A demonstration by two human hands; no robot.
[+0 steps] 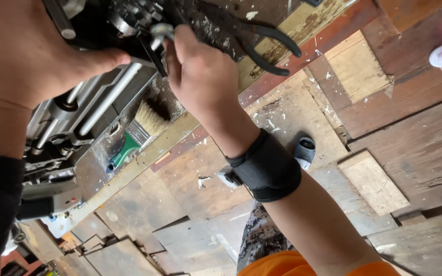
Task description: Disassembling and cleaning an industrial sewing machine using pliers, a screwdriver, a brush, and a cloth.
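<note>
- Machine (pixel 78 110): grey and black metal body with bright rods, lying on the workbench at the far left of the scene, partly under both hands.
- Small metal fitting (pixel 160 31): bright piece at the machine's top edge, pinched in the right hand.
- Right hand (pixel 200 71): fingers curled closed around the fitting, wrist in a black strap (pixel 267 166); a steady pinch close to the piece looks the surest hold, since the fitting is small and smooth.
- Left hand (pixel 21 51): laid flat on the machine, thumb stretched toward the fitting; fingers are out of view, so whether it grips anything I cannot tell. It appears to steady the body.
- Pliers (pixel 262 43): dark handles, lying just right of the right hand on the bench.
- Paintbrush (pixel 139 133): green handle, pale bristles, near the machine's lower side.
- Workbench edge (pixel 190 125): pale worn strip running diagonally; the brush lies close to it.
- Plank floor (pixel 384 143): rough patched boards to the right, open room beyond the bench; a sandal (pixel 304 151) lies there.
</note>
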